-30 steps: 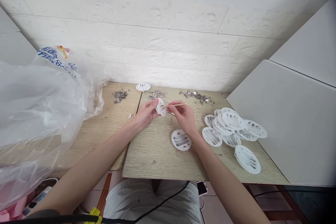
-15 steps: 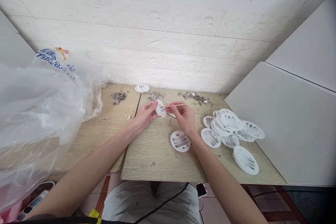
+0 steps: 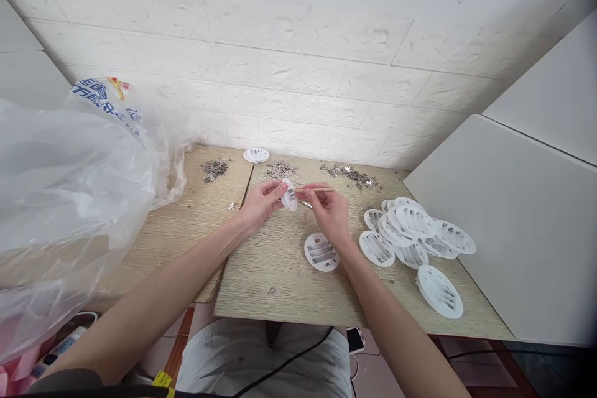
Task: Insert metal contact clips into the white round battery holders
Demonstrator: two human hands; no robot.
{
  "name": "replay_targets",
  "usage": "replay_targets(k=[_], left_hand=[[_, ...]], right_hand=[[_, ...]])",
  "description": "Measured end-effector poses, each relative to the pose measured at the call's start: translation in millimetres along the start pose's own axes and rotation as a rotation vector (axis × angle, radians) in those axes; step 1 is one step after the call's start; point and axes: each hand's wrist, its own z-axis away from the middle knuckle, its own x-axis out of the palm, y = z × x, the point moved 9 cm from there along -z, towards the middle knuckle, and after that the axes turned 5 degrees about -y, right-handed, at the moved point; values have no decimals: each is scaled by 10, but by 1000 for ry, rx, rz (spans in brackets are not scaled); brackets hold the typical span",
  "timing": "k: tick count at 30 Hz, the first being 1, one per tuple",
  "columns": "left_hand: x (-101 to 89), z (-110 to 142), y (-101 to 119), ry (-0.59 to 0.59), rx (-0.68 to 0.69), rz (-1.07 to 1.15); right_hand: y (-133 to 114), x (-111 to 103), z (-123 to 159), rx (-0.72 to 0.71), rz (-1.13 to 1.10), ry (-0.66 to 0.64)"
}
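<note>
The left hand (image 3: 261, 202) pinches a white plastic disc (image 3: 289, 194) on edge above the table (image 3: 280, 273). The right hand (image 3: 329, 208) grips a thin wooden stick (image 3: 317, 189) pointed at it. Best to brace the disc firmly and press gently.

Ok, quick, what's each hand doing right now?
Left hand: closed on a white round plastic piece, held on edge.
Right hand: closed on a thin wooden stick, its tip at the piece.
</note>
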Motion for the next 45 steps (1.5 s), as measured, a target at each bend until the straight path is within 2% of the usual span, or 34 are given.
replay_targets(k=[5, 16, 30, 34, 36, 41, 45], left_hand=[[19, -1, 46, -27, 37, 89], [-3, -13, 9, -17, 41, 130], [11, 44, -1, 41, 20, 131], [33, 45, 8, 37, 15, 89], [18, 29, 8, 44, 12, 77], [25, -40, 33, -43, 50, 61], [37, -42, 3, -90, 6, -1]], right_hand=[[-37, -66, -1, -7, -146, 73], [-47, -48, 10, -65, 63, 40], [-78, -18, 62, -124, 133, 86], [-71, 23, 60, -121, 220, 65], [-59, 32, 44, -105, 196, 59], [-106, -8, -15, -124, -32, 49], [-120, -101, -17, -89, 89, 96]])
